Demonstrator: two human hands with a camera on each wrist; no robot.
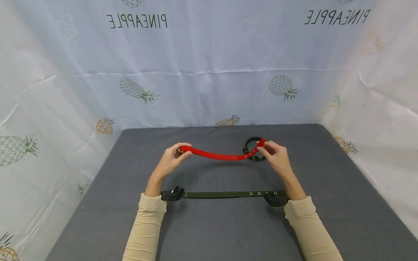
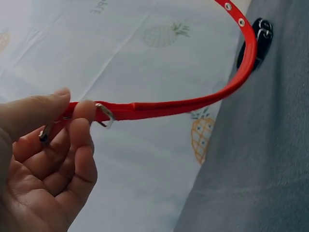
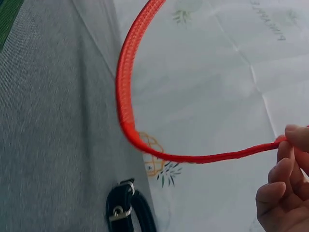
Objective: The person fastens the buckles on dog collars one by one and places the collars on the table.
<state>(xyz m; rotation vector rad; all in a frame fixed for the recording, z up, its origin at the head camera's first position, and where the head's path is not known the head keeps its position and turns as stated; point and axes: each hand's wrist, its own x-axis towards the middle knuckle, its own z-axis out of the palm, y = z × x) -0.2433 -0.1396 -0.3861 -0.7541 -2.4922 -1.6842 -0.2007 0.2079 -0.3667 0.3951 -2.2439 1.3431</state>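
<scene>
– Left hand (image 1: pixel 171 159) and right hand (image 1: pixel 275 154) were well apart, each pinching one end of a red strap (image 1: pixel 218 156) between thumb and fingers.

– Where did the strap hang?

– Raised off the table, bowed downward in a shallow curve. Its middle looked ribbed and thicker; the right-hand stretch ran flat and narrow.

– Any metal on it?

– Yes. A shiny metal loop (image 2: pixel 110 114) sat beside the left fingers, and round metal eyelets (image 2: pixel 242 22) dotted the other end.

– What lay nearest?

– Just behind the right end, on the table: a black band (image 3: pixel 116 199) curled into a ring, smooth, with metal buckle fittings. Nearer the person, a dark green strap (image 1: pixel 215 195) lay straight, woven-looking, eyelets toward its right.

– And the wrists?

– Perforated black mounts (image 1: pixel 173 194) at both, above cuffed beige sleeves (image 1: pixel 143 228).

– Surroundings?

– Matte grey fabric covered the table (image 1: pixel 222 232), rounded at its far corners. Beyond hung creased white cloth (image 1: pixel 209 47), printed with pineapples and mirrored lettering.
</scene>
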